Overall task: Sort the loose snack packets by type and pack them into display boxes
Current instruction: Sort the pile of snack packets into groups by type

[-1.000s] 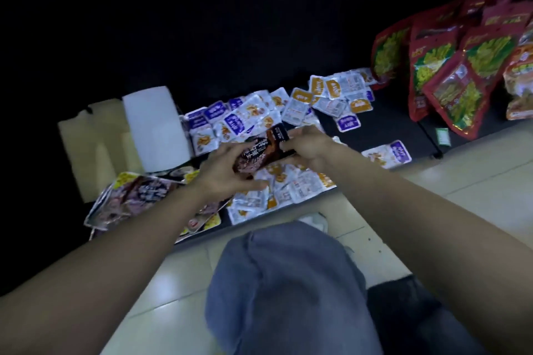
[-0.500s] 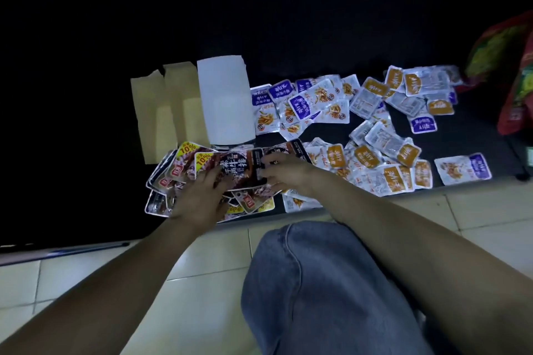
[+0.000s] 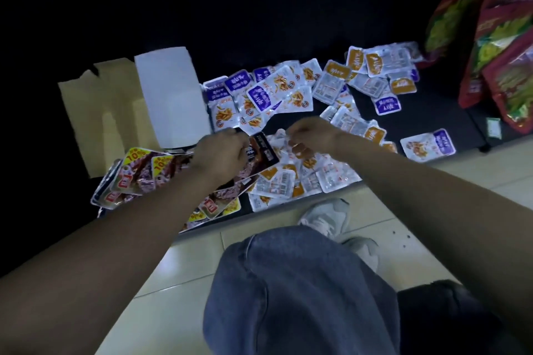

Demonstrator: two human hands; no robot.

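My left hand (image 3: 222, 153) curls its fingers round a dark brown snack packet (image 3: 262, 150) above a fanned pile of the same dark packets with yellow 10% corners (image 3: 144, 173). My right hand (image 3: 311, 135) hovers just right of it, fingers curled over small white packets with orange labels (image 3: 277, 184). Whether it pinches one is unclear. Several white packets with purple labels (image 3: 259, 95) lie behind my hands. An opened cardboard display box (image 3: 98, 112) with a white flap (image 3: 173, 95) lies at the left.
Everything lies on a black mat (image 3: 432, 112) on a pale tiled floor (image 3: 432, 181). Large red snack bags (image 3: 504, 52) lean at the far right. More orange-label packets (image 3: 372, 63) lie at the back. My jeans knee (image 3: 288, 282) and grey shoe (image 3: 326, 219) are in front.
Both hands brought the dark packet down and left to the pile of like packets. My right hand has since let go of it and shifted right over the small white packets.
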